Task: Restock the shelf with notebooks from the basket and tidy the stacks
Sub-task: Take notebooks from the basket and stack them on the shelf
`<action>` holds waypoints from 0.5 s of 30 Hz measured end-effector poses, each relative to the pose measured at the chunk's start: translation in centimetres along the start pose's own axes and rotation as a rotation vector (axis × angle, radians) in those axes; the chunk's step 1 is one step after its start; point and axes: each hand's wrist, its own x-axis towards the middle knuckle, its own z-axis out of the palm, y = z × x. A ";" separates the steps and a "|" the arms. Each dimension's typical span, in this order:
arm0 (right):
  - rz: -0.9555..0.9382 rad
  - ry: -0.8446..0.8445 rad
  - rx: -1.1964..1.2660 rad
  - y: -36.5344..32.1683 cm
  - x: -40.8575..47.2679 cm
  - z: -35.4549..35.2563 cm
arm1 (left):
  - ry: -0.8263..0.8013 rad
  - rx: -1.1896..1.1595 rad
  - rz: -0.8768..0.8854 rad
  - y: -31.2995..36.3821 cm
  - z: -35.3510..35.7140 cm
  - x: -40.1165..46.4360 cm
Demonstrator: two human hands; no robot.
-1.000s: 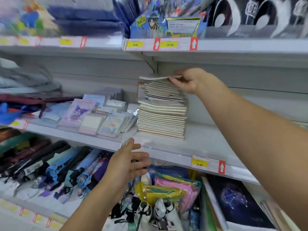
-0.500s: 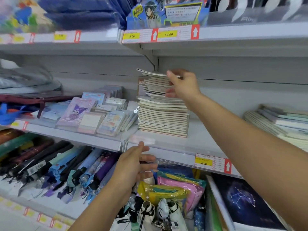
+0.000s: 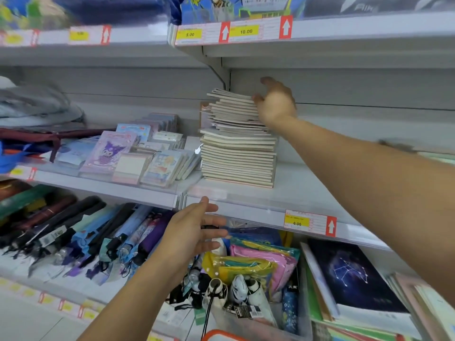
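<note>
A tall stack of cream notebooks (image 3: 237, 153) stands on the middle shelf (image 3: 290, 193). Its upper part is uneven, and the top notebook (image 3: 230, 94) lies tilted with its left end sticking out. My right hand (image 3: 275, 103) presses against the right side of the upper notebooks, thumb raised above them. My left hand (image 3: 194, 233) hovers empty below the shelf edge, fingers spread and relaxed. An orange-red basket rim (image 3: 221, 334) shows at the bottom edge; its contents are hidden.
Small cartoon notepads (image 3: 138, 156) lie left of the stack. Folded umbrellas (image 3: 81, 232) fill the lower shelf at left. A clear bin (image 3: 258, 318) of colourful pouches and a dark constellation notebook (image 3: 354, 274) sit below. The upper shelf (image 3: 357, 28) overhangs the stack.
My right hand has slid from the top notebook's near edge to the right side of the upper stack. The left hand stays put below the shelf. The camera moved slightly.
</note>
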 end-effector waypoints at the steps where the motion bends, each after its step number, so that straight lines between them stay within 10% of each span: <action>1: -0.074 0.074 0.064 0.3 -2.3 -0.2 | -0.008 0.018 -0.005 0.0 -0.1 -0.1; 4: -0.186 0.062 0.373 3.8 -14.6 0.4 | -0.038 0.166 -0.029 -0.6 -0.2 -0.4; 10: 0.142 -1.283 -0.188 21.7 -45.1 4.6 | -0.475 0.866 -0.111 -5.8 1.1 -1.7; 15: 0.285 -1.356 -0.493 28.8 -56.0 3.6 | -0.837 1.250 -0.196 -7.5 2.7 -2.9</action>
